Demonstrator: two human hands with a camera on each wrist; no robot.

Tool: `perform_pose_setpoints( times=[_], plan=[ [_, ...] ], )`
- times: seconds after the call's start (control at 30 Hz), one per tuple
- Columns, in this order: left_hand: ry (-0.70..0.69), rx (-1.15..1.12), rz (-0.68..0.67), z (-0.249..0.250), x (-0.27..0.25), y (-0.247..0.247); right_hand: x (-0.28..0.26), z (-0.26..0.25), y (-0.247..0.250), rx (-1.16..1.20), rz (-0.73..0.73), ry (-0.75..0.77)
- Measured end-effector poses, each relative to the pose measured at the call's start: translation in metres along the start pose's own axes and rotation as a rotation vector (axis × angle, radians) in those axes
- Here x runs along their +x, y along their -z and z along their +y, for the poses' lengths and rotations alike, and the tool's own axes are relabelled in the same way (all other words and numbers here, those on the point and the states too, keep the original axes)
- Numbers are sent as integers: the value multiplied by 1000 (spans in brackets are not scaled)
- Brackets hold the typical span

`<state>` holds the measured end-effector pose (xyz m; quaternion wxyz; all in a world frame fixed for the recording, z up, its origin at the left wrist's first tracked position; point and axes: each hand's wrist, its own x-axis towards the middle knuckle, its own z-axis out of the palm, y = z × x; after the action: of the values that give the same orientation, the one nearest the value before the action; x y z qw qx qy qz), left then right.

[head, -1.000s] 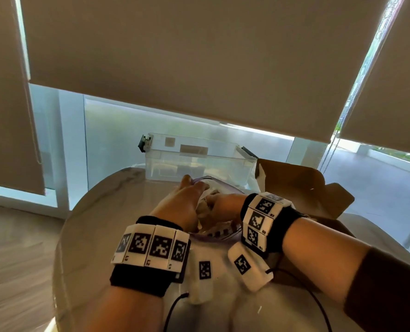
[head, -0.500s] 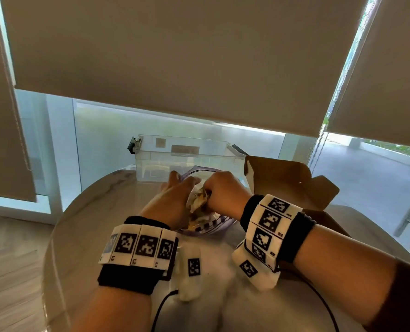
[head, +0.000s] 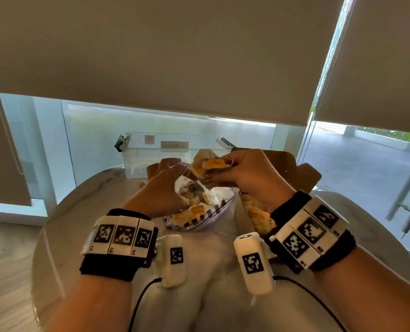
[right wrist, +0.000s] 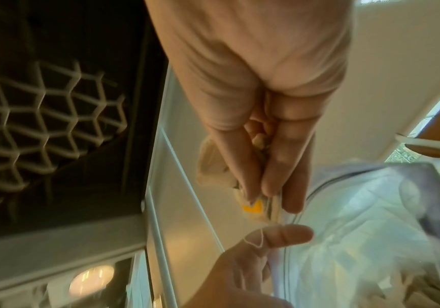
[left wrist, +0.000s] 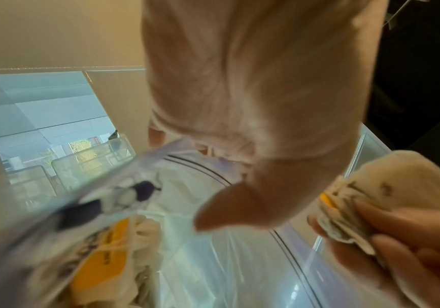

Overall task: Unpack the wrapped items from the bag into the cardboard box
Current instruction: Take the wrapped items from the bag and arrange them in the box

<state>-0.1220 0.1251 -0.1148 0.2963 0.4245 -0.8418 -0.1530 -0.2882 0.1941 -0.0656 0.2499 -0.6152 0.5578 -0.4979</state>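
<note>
I see my right hand (head: 247,178) pinching a wrapped item (head: 210,164) above the bag (head: 199,207), left hand (head: 160,190) gripping the bag's rim on the counter (head: 213,271); yellow label text too blurred to read.

No text is legible. The yellow labels (head: 214,163) on the wrapped items carry dark print, too blurred to read. The wristbands (head: 121,237) and wrist cameras (head: 252,261) bear black-and-white square marker codes only.

Both wrists: black bands (head: 108,267) carrying white square-coded marker tiles (head: 120,236); white pods (head: 253,262), apparently cabled.
</note>
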Motion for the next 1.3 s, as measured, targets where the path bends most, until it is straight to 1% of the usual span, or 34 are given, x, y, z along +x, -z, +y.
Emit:
perform_pose_setpoints(
  times=[0.03,0.1,0.17,0.2,0.23,0.3,0.4,0.43,0.53,0.57,0.63,0.7,0.77,0.83,0.93,1.03,1.13,1.2,1.3],
  plan=[
    [-21,-90,69,5,0,2,-5,-1,4,132,-6,-38],
    [-54,-366,169,18,0,6,-14,1,11,280,-7,-86],
    [-104,-651,155,31,0,9,-20,7,18,350,3,-113],
    [-124,-721,123,37,0,8,-23,11,20,391,8,-134],
    [-148,-751,92,44,1,5,-26,14,23,440,9,-156],
    [-153,-734,54,59,1,-3,-29,19,29,530,2,-169],
    [-90,-666,7,81,0,-20,-33,24,39,598,-2,-142],
    [-76,-713,-30,85,1,-26,-35,25,41,602,5,-129],
    [20,-984,-183,99,-1,-34,-36,31,44,571,44,-106],
    [45,-1040,-193,102,0,-36,-36,32,45,552,64,-94],
    [87,-1118,-165,106,5,-41,-36,34,47,421,123,-31],
    [143,-1185,-133,110,9,-46,-35,37,49,188,199,53],
    [197,-1207,-119,110,13,-51,-32,41,50,37,261,63],
    [236,-1220,-113,109,15,-54,-28,46,53,-44,300,44],
    [266,-1299,-106,104,17,-57,-29,44,57,-31,298,100],
    [318,-1435,-85,99,15,-59,-32,40,60,-5,249,134],
    [388,-1531,-59,96,13,-61,-33,43,64,37,242,94],
    [396,-1565,-63,94,13,-61,-32,45,66,152,255,49],
    [369,-1514,-70,93,13,-61,-30,50,70,295,235,18]
  ],
)
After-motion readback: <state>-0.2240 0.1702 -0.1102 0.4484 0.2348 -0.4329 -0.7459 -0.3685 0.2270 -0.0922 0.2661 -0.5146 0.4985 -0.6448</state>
